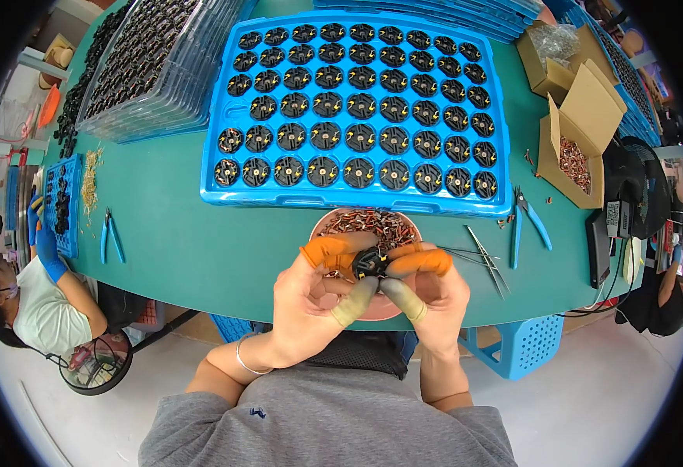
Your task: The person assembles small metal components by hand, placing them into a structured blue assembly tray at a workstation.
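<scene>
Your left hand and right hand both hold one small black round part between the fingertips, just above the pink bowl of copper pieces. The bowl stands on the green tabletop, near the blue tray.

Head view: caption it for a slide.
Both hands, left hand and right hand, pinch a small black round part over a pink bowl.
</scene>
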`<state>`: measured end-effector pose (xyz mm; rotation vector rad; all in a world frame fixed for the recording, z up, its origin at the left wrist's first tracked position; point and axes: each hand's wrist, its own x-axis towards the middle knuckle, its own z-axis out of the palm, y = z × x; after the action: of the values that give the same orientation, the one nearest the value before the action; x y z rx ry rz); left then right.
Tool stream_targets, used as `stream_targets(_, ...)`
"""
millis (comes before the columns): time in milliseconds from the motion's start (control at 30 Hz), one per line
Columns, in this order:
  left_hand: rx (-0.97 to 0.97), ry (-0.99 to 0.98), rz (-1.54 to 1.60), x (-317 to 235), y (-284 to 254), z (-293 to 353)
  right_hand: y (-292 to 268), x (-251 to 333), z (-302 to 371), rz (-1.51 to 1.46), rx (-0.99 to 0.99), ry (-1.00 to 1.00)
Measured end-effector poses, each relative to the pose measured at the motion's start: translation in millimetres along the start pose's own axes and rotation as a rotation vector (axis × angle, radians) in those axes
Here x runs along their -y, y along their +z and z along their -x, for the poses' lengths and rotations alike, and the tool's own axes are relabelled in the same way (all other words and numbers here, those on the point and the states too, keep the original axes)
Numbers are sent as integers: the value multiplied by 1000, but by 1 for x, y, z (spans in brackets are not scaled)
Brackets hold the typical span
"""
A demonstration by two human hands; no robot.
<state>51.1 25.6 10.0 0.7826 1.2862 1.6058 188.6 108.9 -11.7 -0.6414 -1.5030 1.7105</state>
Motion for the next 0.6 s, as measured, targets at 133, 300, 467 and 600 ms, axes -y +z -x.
stream_targets(133, 47, 12, -62, -2, -1, 0, 3, 4, 3, -38, -70, 119)
stream_targets(300, 94, 173, -496, -12, -6, -2, 4, -3, 6, 40, -120, 41)
stream_targets(467, 1, 51, -436, -6, -1, 2, 7, -5, 7, 84, -105, 22)
stream_targets(600, -23, 84, -339, -1, -2, 1, 9, -3, 9, 63, -121, 70)
